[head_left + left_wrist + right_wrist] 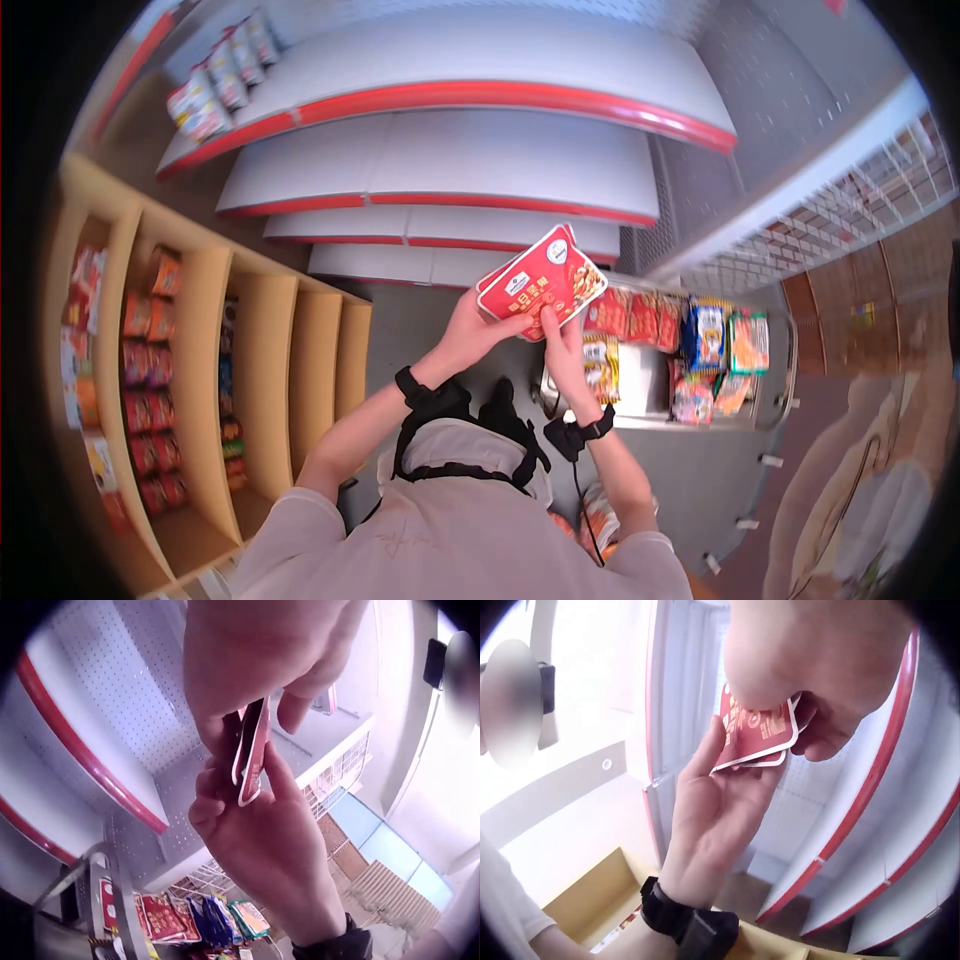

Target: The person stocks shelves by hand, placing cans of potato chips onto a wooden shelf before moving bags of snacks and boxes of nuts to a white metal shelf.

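Two red flat packs with white rims, the front red pack (pixel 541 278) printed with nuts, are held in front of the shelves in the head view. The left hand (pixel 476 328) grips their left side, thumb on the front face. At their lower right edge the right hand (pixel 565 357) pinches them with its thumb on the face. Seen edge-on in the left wrist view, the red packs (pixel 253 757) lie one against the other between both hands. In the right wrist view the red pack (pixel 761 733) rests against the left hand's fingers (pixel 712 750).
White shelves with red edges (pixel 515 95) rise ahead, with several upright bags (pixel 225 75) at the upper left. A metal cart (pixel 645 400) with red, blue and green snack bags stands at the right. Wooden shelving (pixel 205 400) with packets lines the left. More bags lie by the feet.
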Available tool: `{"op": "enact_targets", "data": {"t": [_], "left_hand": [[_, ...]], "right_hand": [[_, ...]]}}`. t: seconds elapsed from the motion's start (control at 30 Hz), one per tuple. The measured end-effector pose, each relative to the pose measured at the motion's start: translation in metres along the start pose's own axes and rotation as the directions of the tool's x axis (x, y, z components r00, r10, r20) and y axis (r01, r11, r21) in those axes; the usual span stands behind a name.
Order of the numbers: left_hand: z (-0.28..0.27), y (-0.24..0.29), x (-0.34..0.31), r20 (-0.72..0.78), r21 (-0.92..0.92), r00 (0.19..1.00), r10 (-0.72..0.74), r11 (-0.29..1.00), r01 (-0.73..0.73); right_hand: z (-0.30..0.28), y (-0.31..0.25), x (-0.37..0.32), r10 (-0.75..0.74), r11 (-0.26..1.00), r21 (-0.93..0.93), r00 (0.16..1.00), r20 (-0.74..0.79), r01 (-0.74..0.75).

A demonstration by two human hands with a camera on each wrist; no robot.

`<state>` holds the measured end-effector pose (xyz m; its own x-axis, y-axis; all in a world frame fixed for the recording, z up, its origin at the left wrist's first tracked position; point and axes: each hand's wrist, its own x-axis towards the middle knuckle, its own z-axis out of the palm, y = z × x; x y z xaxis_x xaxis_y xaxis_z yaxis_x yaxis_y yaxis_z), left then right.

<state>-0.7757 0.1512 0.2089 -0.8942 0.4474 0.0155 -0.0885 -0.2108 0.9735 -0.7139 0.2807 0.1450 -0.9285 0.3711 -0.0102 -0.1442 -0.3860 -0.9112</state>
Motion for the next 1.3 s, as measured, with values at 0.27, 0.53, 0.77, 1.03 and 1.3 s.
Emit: {"op": "enact_targets", "data": {"t": [0.27,0.53,0.77,1.03,1.3], "left_hand": [[-0.076,0.034,-0.012,-0.223,-0.072,0.975,0.003,0.997,-0.020],[-0.117,0.047,-0.028,-0.196,0.070,0.978,0.064,0.996,-0.051],[-0.164,0.067,-0.008,-0.109,0.061,0.992,-0.061,0.996,0.068],[-0.278,0.108,0.036,-0.115,0.101,0.991,0.070,0.993,-0.059],[-0.398,0.152,0.045,-0.365,-0.021,0.930,0.046,0.998,-0.058]], "right_hand": [[0.026,-0.029,0.044,0.204,0.968,-0.209,0.928,0.313,-0.142],[0.075,-0.062,0.070,0.190,0.949,-0.314,0.840,0.508,-0.025],[0.127,-0.067,0.093,0.297,0.929,-0.349,0.812,0.503,-0.124],[0.251,-0.074,0.138,0.427,0.728,-0.685,0.791,0.439,-0.013],[0.397,-0.152,0.239,0.249,0.655,-0.743,0.889,0.383,0.137]]}}
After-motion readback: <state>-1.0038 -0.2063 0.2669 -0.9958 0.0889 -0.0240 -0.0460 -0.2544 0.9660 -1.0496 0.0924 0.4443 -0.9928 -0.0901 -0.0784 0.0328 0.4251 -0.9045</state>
